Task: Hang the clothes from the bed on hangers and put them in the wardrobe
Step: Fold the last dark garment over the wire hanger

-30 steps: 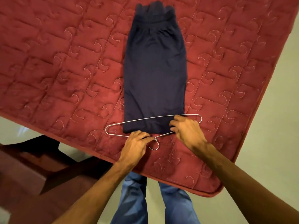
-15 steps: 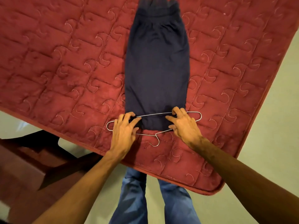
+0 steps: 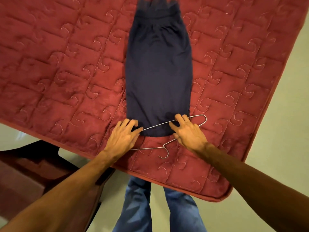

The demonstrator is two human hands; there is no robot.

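Left hand [image 3: 124, 136]: fingers bent and spread, the tips and thumb pinching the near left corner of the navy garment [image 3: 158, 77]. It covers the left end of the wire hanger [image 3: 157, 125].

Right hand [image 3: 189, 131]: fingers curled over the hanger's long bar at the garment's near right corner and grasping the wire. Whether it also catches the fabric cannot be told.

Hanger: thin bare metal, lying tilted. The long bar crosses over the garment's near end, between the two hands. The rounded right end sticks out past the garment's right edge. The two sloping arms meet just below the garment's near hem. The hook [image 3: 164, 154] sits there and curls toward the person.

Garment: laid flat and lengthwise, running straight away from the hands. The near hem lies between the hands. The gathered waistband [image 3: 157, 14] is at the far end.

Surface: the garment lies on a red quilted mattress [image 3: 66, 72] with stitched swirl blocks. The mattress's rounded corner is to the near right of the garment.

Room: a pale floor [image 3: 275, 148] shows to the right of the garment and below it. Dark wooden furniture [image 3: 33, 173] stands to its near left. The person's legs in blue jeans [image 3: 133, 206] are below the garment's near hem, at the mattress edge.
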